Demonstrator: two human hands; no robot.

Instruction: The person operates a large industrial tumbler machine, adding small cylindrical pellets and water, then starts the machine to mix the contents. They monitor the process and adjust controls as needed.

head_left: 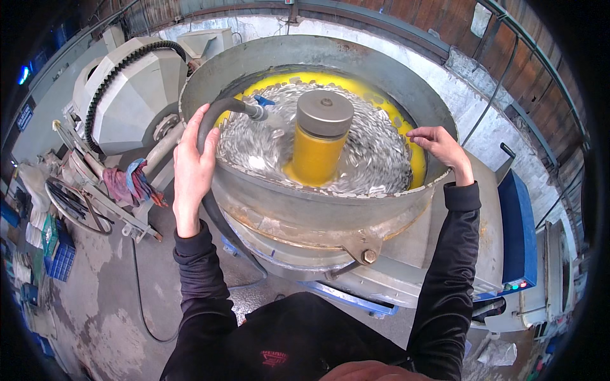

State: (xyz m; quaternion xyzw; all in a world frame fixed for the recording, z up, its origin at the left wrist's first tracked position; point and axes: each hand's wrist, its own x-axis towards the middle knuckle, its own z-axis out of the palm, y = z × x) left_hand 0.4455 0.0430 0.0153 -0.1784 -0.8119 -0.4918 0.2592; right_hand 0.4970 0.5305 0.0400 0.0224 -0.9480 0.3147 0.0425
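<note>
A wide round metal vibratory finishing bowl [318, 203] stands in front of me, with a yellow inner lining. Many small shiny metal pieces [254, 152] fill it, smeared by motion in places. A yellow centre post [316, 152] with a grey metal cap rises in the middle. My left hand [194, 162] is at the left rim, closed round a dark hose [218, 114]; a blue-levered valve [264, 101] is at the hose's end, where water seems to spray onto the pieces. My right hand [441, 147] hangs over the right rim, fingertips pinched together; what they hold, if anything, cannot be made out.
A pale faceted tumbling barrel [136, 95] with a black toothed band stands at the left, near a handwheel [77, 206] and hanging rags [133, 184]. A blue control box [516, 222] is at the right. The hose runs down to the floor [95, 317].
</note>
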